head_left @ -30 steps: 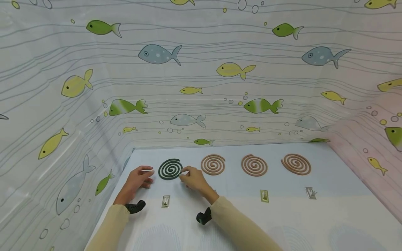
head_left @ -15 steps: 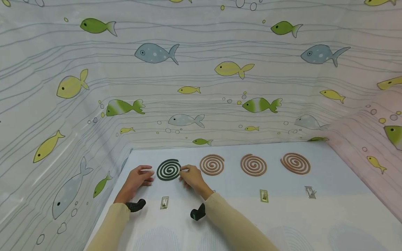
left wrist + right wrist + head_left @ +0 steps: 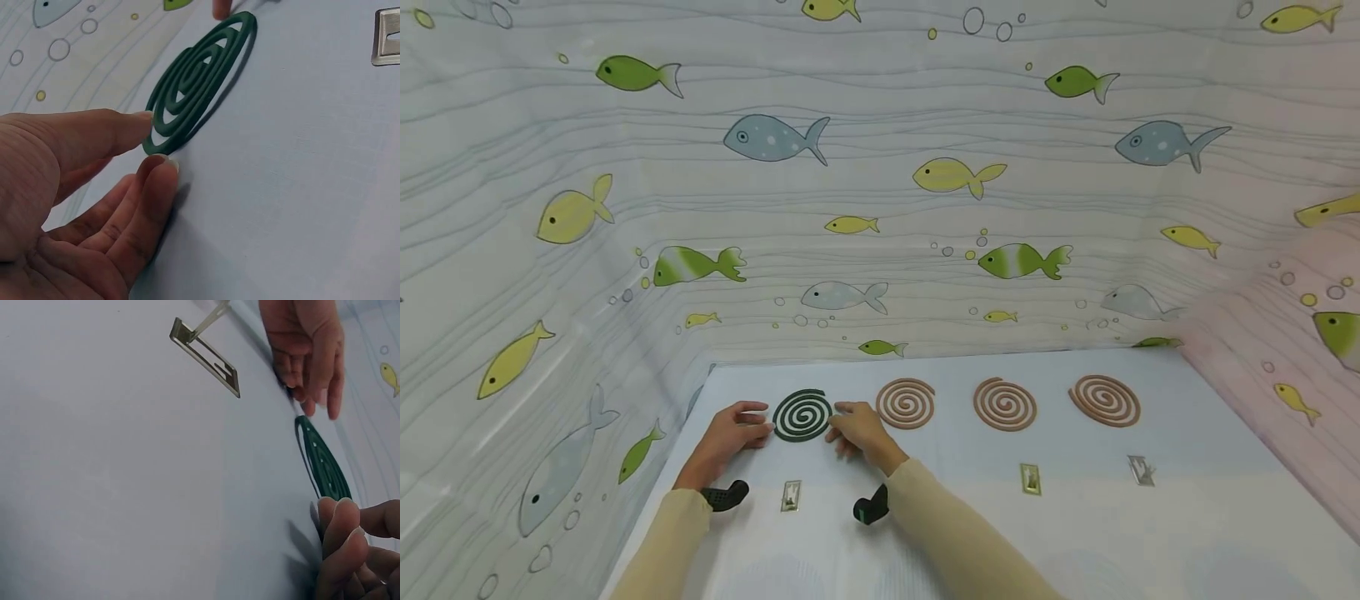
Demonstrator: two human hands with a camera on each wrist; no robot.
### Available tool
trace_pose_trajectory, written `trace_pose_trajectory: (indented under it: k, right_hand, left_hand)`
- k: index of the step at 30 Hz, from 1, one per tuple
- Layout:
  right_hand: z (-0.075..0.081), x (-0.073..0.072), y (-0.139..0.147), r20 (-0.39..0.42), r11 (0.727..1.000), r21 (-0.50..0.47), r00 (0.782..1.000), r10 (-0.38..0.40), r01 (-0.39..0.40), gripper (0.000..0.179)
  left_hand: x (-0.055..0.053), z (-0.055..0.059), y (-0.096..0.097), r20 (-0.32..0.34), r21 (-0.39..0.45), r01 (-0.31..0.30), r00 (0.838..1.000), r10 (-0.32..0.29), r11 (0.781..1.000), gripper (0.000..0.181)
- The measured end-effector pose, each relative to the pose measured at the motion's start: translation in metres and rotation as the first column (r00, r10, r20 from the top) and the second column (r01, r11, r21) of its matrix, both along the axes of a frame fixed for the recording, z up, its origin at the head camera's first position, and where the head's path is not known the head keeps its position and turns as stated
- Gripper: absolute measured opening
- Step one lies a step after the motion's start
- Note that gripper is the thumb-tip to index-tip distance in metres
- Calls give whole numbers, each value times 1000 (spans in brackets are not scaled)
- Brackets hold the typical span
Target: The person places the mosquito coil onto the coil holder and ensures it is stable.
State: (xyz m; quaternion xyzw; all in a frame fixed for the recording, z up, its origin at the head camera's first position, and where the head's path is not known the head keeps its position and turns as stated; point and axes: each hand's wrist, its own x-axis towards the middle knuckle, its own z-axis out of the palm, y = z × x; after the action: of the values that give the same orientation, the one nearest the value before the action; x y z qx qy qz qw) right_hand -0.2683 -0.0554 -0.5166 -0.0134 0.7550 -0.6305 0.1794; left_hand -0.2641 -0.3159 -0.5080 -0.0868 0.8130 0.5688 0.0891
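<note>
A green mosquito coil [image 3: 802, 415] lies on the white tabletop at the left of the head view. My left hand [image 3: 733, 433] is at its left edge; in the left wrist view the fingertips touch or nearly touch the rim of the green coil [image 3: 197, 81], standing apart from each other. My right hand [image 3: 863, 432] is at the coil's right edge, its index finger extended. In the right wrist view the fingertips [image 3: 342, 515] hide the near end of the green coil [image 3: 325, 462]; whether they touch it is unclear. Neither hand plainly grips it.
Three brown coils, left [image 3: 906, 404], middle [image 3: 1004, 405] and right [image 3: 1104, 401], continue the row. Small metal stands lie nearer: a silver one [image 3: 791, 496], a gold one [image 3: 1031, 478] and another silver one [image 3: 1142, 471]. Fish-patterned walls [image 3: 850, 250] enclose the table.
The left hand has come closer to the green coil's left edge. The right index finger has drawn slightly away from the coil's right side. The head view has shifted a little.
</note>
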Motion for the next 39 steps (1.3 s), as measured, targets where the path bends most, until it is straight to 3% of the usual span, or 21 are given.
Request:
trace_pose_trajectory:
  k: [10,18,23,32,35,39]
  right_hand:
    - [-3,-5,7,50,997,-71,998,23,-19,49]
    - [0,-5,5,50,994,-109,998,30,-25,47]
    - [0,-7,0,70,991,-126,997,-29,38,43]
    - [1,-7,-9,137,976,-167,984,-116,139,26]
    - [3,-5,-12,99,980,-162,990,-102,118,29]
    - [4,0,-19,33,993,-116,999,-22,26,39]
  left_hand:
    - [2,-4,1,-18,-52,68,997,-69,996,62]
    - [2,2,7,-28,-72,91,995,-93,993,64]
    - [-1,3,10,-33,-56,96,995,-98,994,68]
    - [2,-8,12,-39,-61,60,997,-63,996,71]
    - [2,-8,12,-33,-64,46,998,-49,997,72]
    - [2,-7,14,-40,-88,54,998,-58,995,72]
